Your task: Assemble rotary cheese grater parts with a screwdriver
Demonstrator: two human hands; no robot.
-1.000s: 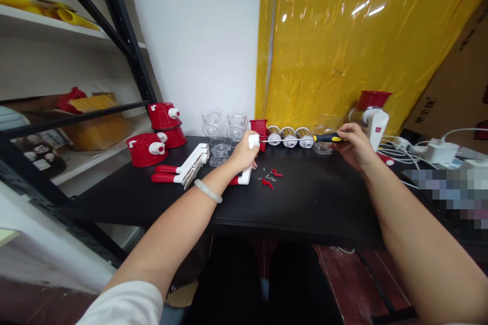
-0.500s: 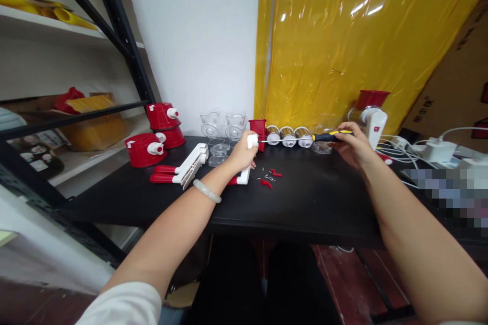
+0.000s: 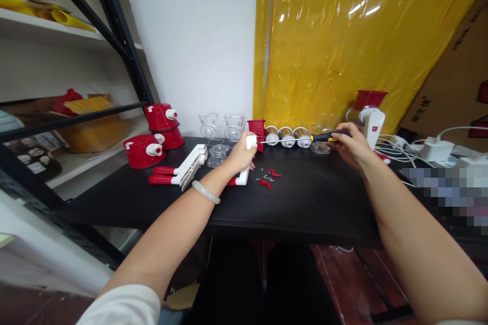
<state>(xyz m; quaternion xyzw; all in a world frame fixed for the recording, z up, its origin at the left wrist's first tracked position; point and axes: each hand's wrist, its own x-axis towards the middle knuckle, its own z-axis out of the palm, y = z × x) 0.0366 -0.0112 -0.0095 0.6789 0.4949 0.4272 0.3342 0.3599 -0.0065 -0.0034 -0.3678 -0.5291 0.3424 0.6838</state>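
Observation:
My left hand [image 3: 239, 155] is closed round a white plastic handle arm [image 3: 242, 177] with a red grip, holding it above the tabletop. In my right hand [image 3: 353, 143] is a screwdriver [image 3: 324, 137] with a black and yellow handle. Its long thin shaft points left, nearly level, and its tip meets the white end of the arm; the exact contact is too small to see. Below and right of my left hand lie two small red parts [image 3: 266, 184] and several screws [image 3: 269, 177]. White arms with red grips [image 3: 189, 165] lie to the left.
Red bases [image 3: 145, 151] stand at the left of the black table [image 3: 305, 203]. Clear plastic hoppers [image 3: 233, 124], a red piece [image 3: 256, 129] and metal drums [image 3: 286, 137] line the back. An assembled red-and-white grater [image 3: 371, 111] and white cables [image 3: 404, 147] are at the right.
The whole view has shifted slightly. Both hands keep their holds, and the screwdriver tip stays at the white end of the arm.

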